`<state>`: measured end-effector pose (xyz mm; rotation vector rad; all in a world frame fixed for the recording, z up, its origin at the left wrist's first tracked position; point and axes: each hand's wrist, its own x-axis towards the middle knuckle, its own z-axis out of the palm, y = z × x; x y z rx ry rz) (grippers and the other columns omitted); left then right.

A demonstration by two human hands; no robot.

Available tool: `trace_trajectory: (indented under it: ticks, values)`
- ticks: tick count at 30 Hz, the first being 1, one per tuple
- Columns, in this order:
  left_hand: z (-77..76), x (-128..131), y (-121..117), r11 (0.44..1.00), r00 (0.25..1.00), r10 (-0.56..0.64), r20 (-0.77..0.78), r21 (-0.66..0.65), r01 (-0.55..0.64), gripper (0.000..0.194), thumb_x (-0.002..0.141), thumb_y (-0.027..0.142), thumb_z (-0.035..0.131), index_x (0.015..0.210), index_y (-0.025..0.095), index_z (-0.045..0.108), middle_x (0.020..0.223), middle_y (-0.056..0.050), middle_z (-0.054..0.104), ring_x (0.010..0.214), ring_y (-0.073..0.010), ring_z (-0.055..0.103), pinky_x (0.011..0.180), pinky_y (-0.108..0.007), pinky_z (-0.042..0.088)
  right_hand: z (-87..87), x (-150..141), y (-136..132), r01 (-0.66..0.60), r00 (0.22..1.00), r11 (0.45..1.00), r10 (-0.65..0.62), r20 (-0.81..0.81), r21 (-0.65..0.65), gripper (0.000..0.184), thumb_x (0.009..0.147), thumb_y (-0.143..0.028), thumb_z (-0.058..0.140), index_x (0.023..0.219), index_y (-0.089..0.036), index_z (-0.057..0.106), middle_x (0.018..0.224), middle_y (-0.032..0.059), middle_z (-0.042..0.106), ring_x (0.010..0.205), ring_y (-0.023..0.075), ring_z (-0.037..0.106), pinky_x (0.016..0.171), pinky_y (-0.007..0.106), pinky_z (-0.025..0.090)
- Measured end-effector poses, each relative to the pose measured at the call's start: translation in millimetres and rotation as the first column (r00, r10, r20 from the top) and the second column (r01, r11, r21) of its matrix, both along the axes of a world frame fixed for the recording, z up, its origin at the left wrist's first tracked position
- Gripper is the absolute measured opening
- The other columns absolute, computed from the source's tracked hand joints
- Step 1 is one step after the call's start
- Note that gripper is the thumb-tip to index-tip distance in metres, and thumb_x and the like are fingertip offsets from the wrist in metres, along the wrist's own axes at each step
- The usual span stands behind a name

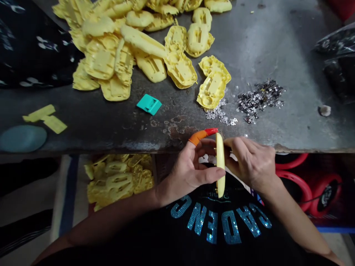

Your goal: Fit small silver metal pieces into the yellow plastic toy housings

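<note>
I hold a yellow plastic shell (220, 164) edge-on between both hands, just in front of the table's near edge. My left hand (191, 170) grips it with thumb under and index finger over; that finger wears an orange cot (200, 135) with a red tip. My right hand (251, 162) closes on the shell's other side, fingers curled against it. What lies between the right fingers and the shell is hidden.
A big heap of yellow shells (133, 44) covers the far left of the grey table (277, 44). Small metal clips (259, 98) lie in piles at right. A teal part (149, 104) lies mid-table. A bin of yellow parts (119, 181) sits below the table.
</note>
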<state>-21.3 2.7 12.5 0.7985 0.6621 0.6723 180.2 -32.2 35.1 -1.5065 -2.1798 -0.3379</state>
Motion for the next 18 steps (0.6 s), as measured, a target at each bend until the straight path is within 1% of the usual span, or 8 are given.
trace_trajectory:
  ticks: [3, 5, 8, 12, 15, 17, 18]
  values:
    - [-5.4, 0.9, -0.8, 0.995, 0.99, 0.013, 0.142, -0.098, 0.001, 0.075, 0.08, 0.033, 0.102, 0.145, 0.036, 0.064, 0.133, -0.003, 0.072, 0.117, -0.0212, 0.073, 0.095, -0.028, 0.062, 3.1, -0.5, 1.7, -0.017, 0.998, 1.0, 0.018, -0.053, 0.01, 0.025, 0.112, -0.02, 0.061, 0.087, -0.023, 0.06, 0.069, -0.0037, 0.066, 0.058, 0.0115, 0.061, 0.053, 0.03, 0.039]
    - [-9.5, -0.2, -1.3, 0.993, 0.981, 0.018, 0.191, -0.122, 0.006, 0.073, 0.08, 0.033, 0.102, 0.144, 0.036, 0.066, 0.133, -0.003, 0.072, 0.117, -0.0204, 0.073, 0.095, -0.027, 0.063, 4.6, 0.1, 3.3, -0.037, 0.998, 0.999, 0.038, -0.057, 0.005, 0.029, 0.112, -0.02, 0.06, 0.084, -0.024, 0.057, 0.069, -0.0038, 0.065, 0.057, 0.0113, 0.059, 0.053, 0.03, 0.039]
    - [-9.5, -2.3, -1.8, 0.995, 0.982, 0.005, 0.191, -0.094, 0.013, 0.073, 0.081, 0.03, 0.101, 0.145, 0.036, 0.067, 0.135, -0.003, 0.072, 0.12, -0.0198, 0.072, 0.097, -0.026, 0.062, 9.1, 2.5, 5.7, -0.084, 0.996, 0.996, 0.084, -0.016, -0.003, 0.032, 0.113, -0.022, 0.061, 0.081, -0.025, 0.054, 0.067, -0.0044, 0.062, 0.055, 0.0116, 0.055, 0.052, 0.03, 0.038]
    - [-5.7, -2.8, -1.5, 0.998, 0.984, 0.021, 0.178, -0.064, -0.01, 0.075, 0.08, 0.029, 0.101, 0.146, 0.037, 0.067, 0.137, -0.003, 0.073, 0.12, -0.0207, 0.072, 0.101, -0.029, 0.062, 12.5, 3.2, 6.1, -0.103, 0.994, 0.995, 0.103, -0.03, 0.016, 0.023, 0.112, -0.02, 0.063, 0.09, -0.023, 0.059, 0.065, -0.0061, 0.06, 0.053, 0.0102, 0.052, 0.052, 0.028, 0.038]
    - [-8.7, -3.6, -1.4, 0.992, 0.974, 0.029, 0.224, -0.13, 0.0, 0.07, 0.081, 0.035, 0.101, 0.143, 0.035, 0.069, 0.134, -0.003, 0.075, 0.118, -0.0212, 0.073, 0.099, -0.03, 0.063, 9.1, 0.5, 4.2, -0.085, 0.99, 0.996, 0.085, -0.112, 0.001, 0.013, 0.11, -0.017, 0.063, 0.098, -0.022, 0.061, 0.072, -0.0055, 0.067, 0.057, 0.0082, 0.058, 0.051, 0.025, 0.038]
    - [-10.7, -5.3, -1.9, 0.988, 0.971, 0.034, 0.236, -0.153, 0.003, 0.066, 0.083, 0.038, 0.099, 0.142, 0.035, 0.07, 0.133, -0.003, 0.076, 0.117, -0.0211, 0.074, 0.1, -0.031, 0.064, 7.1, -1.2, 3.7, -0.074, 0.987, 0.997, 0.07, -0.146, -0.021, 0.013, 0.109, -0.017, 0.063, 0.098, -0.023, 0.061, 0.076, -0.0045, 0.07, 0.059, 0.0078, 0.061, 0.051, 0.024, 0.039]
    - [-10.9, -6.4, -2.3, 0.99, 0.974, 0.036, 0.224, -0.138, -0.004, 0.067, 0.083, 0.037, 0.099, 0.143, 0.035, 0.07, 0.134, -0.003, 0.075, 0.118, -0.021, 0.073, 0.1, -0.031, 0.064, 6.9, -1.6, 3.9, -0.073, 0.989, 0.997, 0.07, -0.133, -0.017, 0.016, 0.109, -0.018, 0.064, 0.095, -0.023, 0.059, 0.075, -0.0043, 0.069, 0.058, 0.0086, 0.061, 0.051, 0.025, 0.039]
